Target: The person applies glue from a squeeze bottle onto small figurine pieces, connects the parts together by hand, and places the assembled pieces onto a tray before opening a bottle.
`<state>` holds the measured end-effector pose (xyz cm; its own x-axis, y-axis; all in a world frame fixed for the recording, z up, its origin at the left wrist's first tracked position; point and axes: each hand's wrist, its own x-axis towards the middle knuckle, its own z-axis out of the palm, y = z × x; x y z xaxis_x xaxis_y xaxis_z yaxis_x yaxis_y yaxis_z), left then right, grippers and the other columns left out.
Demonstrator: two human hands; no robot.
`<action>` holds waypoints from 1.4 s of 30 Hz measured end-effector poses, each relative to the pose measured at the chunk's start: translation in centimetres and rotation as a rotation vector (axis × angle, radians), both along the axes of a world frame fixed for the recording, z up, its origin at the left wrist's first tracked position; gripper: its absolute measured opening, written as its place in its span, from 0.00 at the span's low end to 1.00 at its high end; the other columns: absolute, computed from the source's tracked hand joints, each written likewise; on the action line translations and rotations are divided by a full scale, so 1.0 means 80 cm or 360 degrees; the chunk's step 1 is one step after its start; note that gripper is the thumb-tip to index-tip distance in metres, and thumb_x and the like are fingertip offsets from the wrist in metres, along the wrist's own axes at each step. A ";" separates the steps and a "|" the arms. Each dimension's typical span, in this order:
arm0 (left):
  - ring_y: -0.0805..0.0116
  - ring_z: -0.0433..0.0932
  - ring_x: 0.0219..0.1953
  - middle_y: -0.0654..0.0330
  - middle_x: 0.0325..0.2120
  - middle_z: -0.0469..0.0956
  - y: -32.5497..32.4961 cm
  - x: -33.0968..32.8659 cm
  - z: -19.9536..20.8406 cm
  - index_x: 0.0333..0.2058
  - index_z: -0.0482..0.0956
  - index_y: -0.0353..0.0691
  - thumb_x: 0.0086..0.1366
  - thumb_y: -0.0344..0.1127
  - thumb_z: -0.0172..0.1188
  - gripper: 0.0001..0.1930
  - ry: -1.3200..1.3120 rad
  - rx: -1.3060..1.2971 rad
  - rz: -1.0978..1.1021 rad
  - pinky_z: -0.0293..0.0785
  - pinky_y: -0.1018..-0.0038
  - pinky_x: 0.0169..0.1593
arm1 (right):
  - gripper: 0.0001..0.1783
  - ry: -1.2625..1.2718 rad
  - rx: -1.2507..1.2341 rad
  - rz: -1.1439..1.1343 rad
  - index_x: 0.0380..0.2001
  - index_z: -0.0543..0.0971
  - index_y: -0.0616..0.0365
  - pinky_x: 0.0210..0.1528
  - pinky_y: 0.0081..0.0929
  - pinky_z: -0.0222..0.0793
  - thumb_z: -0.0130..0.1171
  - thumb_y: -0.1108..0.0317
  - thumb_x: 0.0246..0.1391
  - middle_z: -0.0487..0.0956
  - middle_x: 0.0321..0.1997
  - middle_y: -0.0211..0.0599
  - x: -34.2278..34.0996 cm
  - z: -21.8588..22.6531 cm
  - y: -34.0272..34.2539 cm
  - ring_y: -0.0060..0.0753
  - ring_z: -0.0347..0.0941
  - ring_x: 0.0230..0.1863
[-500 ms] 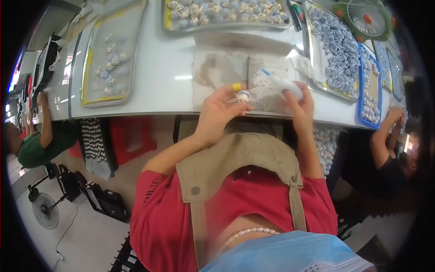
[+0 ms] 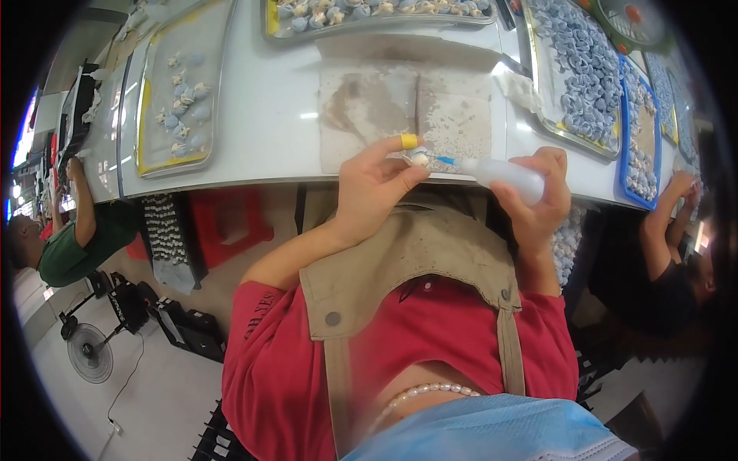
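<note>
Between the thumb and fingers of my left hand [image 2: 374, 184] is a small white-and-blue figurine [image 2: 419, 158], pinched near the table's front edge. One of those fingers wears a yellow finger cover [image 2: 409, 141]. My right hand [image 2: 542, 192] is wrapped round a translucent white squeeze bottle [image 2: 513, 179], tilted on its side. Its blue nozzle tip [image 2: 446, 160] points left and reaches close to the figurine; whether it touches I cannot tell. Beneath and beyond both hands lies a stained, worn work mat [image 2: 453, 107] with pale specks over it.
A tray [image 2: 146, 146] with several blue-and-white figurines lies at left; a fuller one [image 2: 384, 24] stands at the back. At right are a tray of blue cup-shaped pieces [image 2: 580, 69], a crumpled tissue [image 2: 519, 86] and a blue tray [image 2: 624, 165]. Co-workers sit on both sides.
My right hand has brought the squeeze bottle down and nearer me, turning it sideways so its blue nozzle is now at the figurine. My left hand keeps hold of the figurine.
</note>
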<state>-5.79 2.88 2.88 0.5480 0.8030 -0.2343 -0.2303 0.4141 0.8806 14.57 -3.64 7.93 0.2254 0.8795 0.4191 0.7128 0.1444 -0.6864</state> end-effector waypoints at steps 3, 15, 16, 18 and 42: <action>0.75 0.74 0.38 0.57 0.42 0.73 0.017 -0.026 0.009 0.47 0.67 0.31 0.56 0.22 0.57 0.19 0.0025 0.0048 0.0042 0.72 0.79 0.43 | 0.17 -0.0010 0.0014 0.0028 0.22 0.75 0.60 0.31 0.26 0.59 0.72 0.68 0.26 0.67 0.21 0.32 -0.029 0.009 0.022 0.34 0.61 0.28; 0.74 0.74 0.37 0.56 0.41 0.73 0.040 -0.010 0.037 0.47 0.67 0.31 0.56 0.23 0.58 0.19 0.0144 0.0060 -0.0014 0.72 0.80 0.41 | 0.17 -0.0035 0.0108 0.0035 0.21 0.75 0.60 0.31 0.26 0.59 0.72 0.69 0.26 0.68 0.20 0.32 -0.014 0.017 0.045 0.34 0.61 0.27; 0.74 0.75 0.37 0.56 0.41 0.73 0.037 0.003 0.028 0.47 0.67 0.31 0.57 0.23 0.57 0.18 0.0090 0.0031 -0.0006 0.72 0.80 0.40 | 0.17 -0.0048 0.0111 0.0038 0.21 0.75 0.60 0.31 0.26 0.59 0.72 0.69 0.26 0.68 0.20 0.32 0.000 0.008 0.041 0.34 0.61 0.27; 0.73 0.75 0.36 0.56 0.42 0.73 0.032 0.019 0.010 0.47 0.66 0.32 0.57 0.23 0.57 0.18 0.0034 -0.0011 -0.0017 0.72 0.80 0.39 | 0.16 0.0021 0.0115 0.0016 0.22 0.75 0.60 0.31 0.26 0.59 0.72 0.69 0.26 0.68 0.20 0.32 0.017 -0.010 0.031 0.34 0.61 0.27; 0.69 0.76 0.37 0.53 0.44 0.71 -0.010 0.067 -0.062 0.45 0.66 0.36 0.59 0.27 0.55 0.15 -0.0207 -0.0279 0.0006 0.72 0.81 0.37 | 0.13 0.0685 -0.0077 -0.0266 0.28 0.75 0.62 0.33 0.25 0.63 0.67 0.73 0.36 0.72 0.26 0.36 0.066 -0.089 0.002 0.29 0.68 0.31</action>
<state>-0.43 2.07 -2.08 0.5799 0.7582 -0.2982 -0.3389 0.5573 0.7580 19.82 -3.50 0.80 0.5103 0.8325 0.2156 0.3721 0.0122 -0.9281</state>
